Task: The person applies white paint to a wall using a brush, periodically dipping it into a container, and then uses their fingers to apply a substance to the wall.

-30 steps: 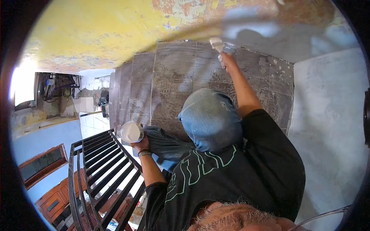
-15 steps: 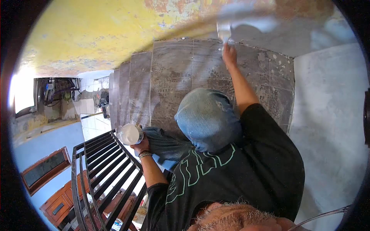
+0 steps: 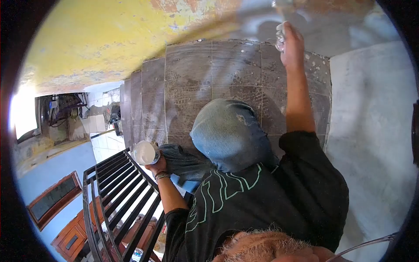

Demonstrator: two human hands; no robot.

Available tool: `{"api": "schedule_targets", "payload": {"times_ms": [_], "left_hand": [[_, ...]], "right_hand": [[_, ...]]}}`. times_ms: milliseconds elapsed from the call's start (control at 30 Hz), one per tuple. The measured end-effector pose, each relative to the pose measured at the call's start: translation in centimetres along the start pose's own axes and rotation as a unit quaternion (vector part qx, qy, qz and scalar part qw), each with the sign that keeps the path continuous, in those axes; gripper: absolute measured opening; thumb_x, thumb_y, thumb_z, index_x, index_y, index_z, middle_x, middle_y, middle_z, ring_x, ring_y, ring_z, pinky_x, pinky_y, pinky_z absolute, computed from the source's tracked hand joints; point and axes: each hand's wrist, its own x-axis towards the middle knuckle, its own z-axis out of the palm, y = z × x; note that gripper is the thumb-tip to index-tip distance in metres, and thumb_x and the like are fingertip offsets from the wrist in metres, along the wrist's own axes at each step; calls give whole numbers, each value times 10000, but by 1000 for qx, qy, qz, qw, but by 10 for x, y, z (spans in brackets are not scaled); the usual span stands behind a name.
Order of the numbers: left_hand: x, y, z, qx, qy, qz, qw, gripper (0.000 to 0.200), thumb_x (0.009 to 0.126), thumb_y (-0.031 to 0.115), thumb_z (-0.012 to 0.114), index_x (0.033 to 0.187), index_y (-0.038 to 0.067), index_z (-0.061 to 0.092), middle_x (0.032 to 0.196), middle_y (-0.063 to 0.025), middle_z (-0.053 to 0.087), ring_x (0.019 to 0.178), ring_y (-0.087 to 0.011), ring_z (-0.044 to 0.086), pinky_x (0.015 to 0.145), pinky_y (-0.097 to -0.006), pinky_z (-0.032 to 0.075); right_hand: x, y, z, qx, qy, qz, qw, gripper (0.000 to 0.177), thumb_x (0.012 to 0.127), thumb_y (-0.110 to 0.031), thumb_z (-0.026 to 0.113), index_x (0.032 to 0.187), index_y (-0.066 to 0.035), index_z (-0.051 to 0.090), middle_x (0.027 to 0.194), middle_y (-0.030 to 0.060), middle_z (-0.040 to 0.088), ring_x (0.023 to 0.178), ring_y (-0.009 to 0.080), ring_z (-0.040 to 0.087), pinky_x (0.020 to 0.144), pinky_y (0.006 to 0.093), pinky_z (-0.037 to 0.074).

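My right hand is stretched up and forward, its fingers closed around the handle of a paintbrush. The brush is blurred and lies against the wet grey stretch of the wall. At the lower left, beside my bent knee, my left hand grips a clear plastic tub. Whitish liquid shows in the tub, and its far side hides some of the fingers.
Black metal railing runs close along my left. Dark, spattered floor tiles stretch between my knees and the wall. A whitish-grey wall stands on the right. Flaking yellow paint covers the left part of the facing wall.
My right hand has moved up and to the right with the paintbrush, the arm reaching farther. My left hand and the tub stay nearly in place.
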Motion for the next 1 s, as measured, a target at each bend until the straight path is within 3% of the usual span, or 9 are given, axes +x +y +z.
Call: {"api": "schedule_targets", "payload": {"times_ms": [67, 200, 300, 333, 367, 400, 500, 900, 1000], "left_hand": [[3, 30, 9, -382, 132, -255, 878, 532, 742, 416, 426, 1147, 72, 394, 1118, -124, 462, 1021, -290, 449, 816, -409, 395], [5, -9, -8, -475, 3, -234, 848, 516, 746, 393, 428, 1145, 68, 392, 1117, -122, 463, 1013, -284, 454, 824, -409, 392], [5, -44, -22, 187, -36, 64, 980, 522, 740, 405, 398, 1136, 64, 414, 1117, -128, 464, 1003, -292, 461, 760, -392, 426], [8, -37, -16, 182, -31, 65, 981, 522, 740, 405, 398, 1136, 64, 414, 1117, -128, 464, 1003, -292, 461, 760, -392, 426], [7, -21, -12, -127, 51, -112, 984, 520, 732, 402, 390, 1144, 86, 411, 1134, -107, 458, 1039, -286, 436, 790, -413, 390], [6, -12, -9, -419, 125, -274, 856, 520, 723, 399, 381, 1153, 108, 408, 1150, -85, 453, 1074, -281, 411, 819, -435, 355], [7, -16, -13, -483, 72, -267, 830, 551, 703, 427, 423, 1150, 104, 408, 1143, -95, 454, 1061, -297, 424, 750, -425, 401], [7, -11, -6, -281, 51, -188, 940, 579, 725, 437, 384, 1176, 74, 372, 1168, -131, 429, 1074, -305, 412, 703, -369, 447], [8, -26, -20, -495, -15, -239, 835, 511, 747, 390, 386, 1144, 69, 403, 1142, -124, 453, 1049, -284, 433, 787, -416, 408]], "right_hand": [[-4, -12, -3, 52, -42, -114, 991, 264, 818, -269, 460, 747, -20, 509, 552, 3, 437, 404, 59, 332, 350, 205, 261], [40, 41, -29, -85, 88, -118, 985, 311, 821, -332, 439, 724, -48, 518, 576, 28, 485, 460, 99, 423, 392, 253, 326], [50, 126, -78, -285, 94, -75, 951, 321, 816, -325, 432, 686, -46, 524, 550, 32, 484, 457, 115, 451, 393, 277, 334], [28, 130, -72, -258, 116, -50, 958, 318, 812, -317, 435, 663, -50, 521, 524, 29, 470, 429, 118, 437, 378, 281, 324], [21, 142, -83, -198, 77, 59, 975, 305, 806, -331, 450, 683, -60, 521, 525, 18, 465, 410, 113, 420, 363, 267, 309], [18, 151, -94, -135, 39, 166, 976, 296, 800, -344, 466, 704, -70, 522, 526, 8, 461, 390, 108, 403, 348, 252, 293], [21, 153, -106, -165, 33, 287, 943, 261, 802, -320, 474, 714, -81, 530, 506, -4, 444, 356, 102, 369, 331, 239, 269], [24, -13, -73, 25, 95, -148, 984, 312, 809, -348, 453, 703, -56, 484, 572, 16, 455, 453, 87, 387, 394, 242, 292], [59, 59, -111, -80, 96, -61, 990, 322, 814, -361, 437, 697, -64, 479, 578, 17, 458, 468, 84, 402, 406, 241, 296]]}}
